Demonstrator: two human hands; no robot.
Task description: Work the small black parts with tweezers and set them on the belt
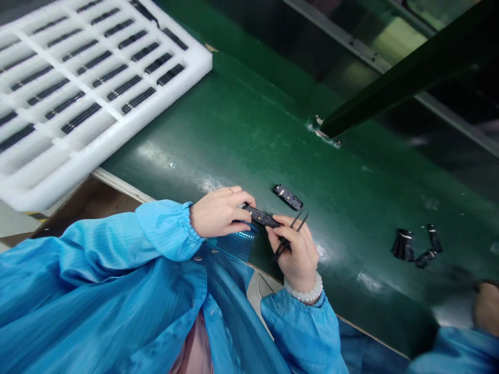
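Between my two hands is a slim black plastic housing [262, 216] with small parts on its face, held just above the front edge of the green bench. My left hand [222, 212] pinches its left end between thumb and fingers. At its right end, the thumb and index finger of my right hand [298, 249] grip it too. Black tweezers [284, 243] are tucked in that same right hand, tips pointing up and away. Beyond the hands, a similar black housing [287, 197] lies by itself on the bench. A blue perforated sheet [235, 244] shows below my left hand.
A white foam tray [163, 98] with rows of dark parts in its slots stands at the left. Several black pieces [415, 248] lie on the green bench [234, 130] at right. A dark post [374, 93] rises from the bench. Another person's hand [486, 306] is at the right edge.
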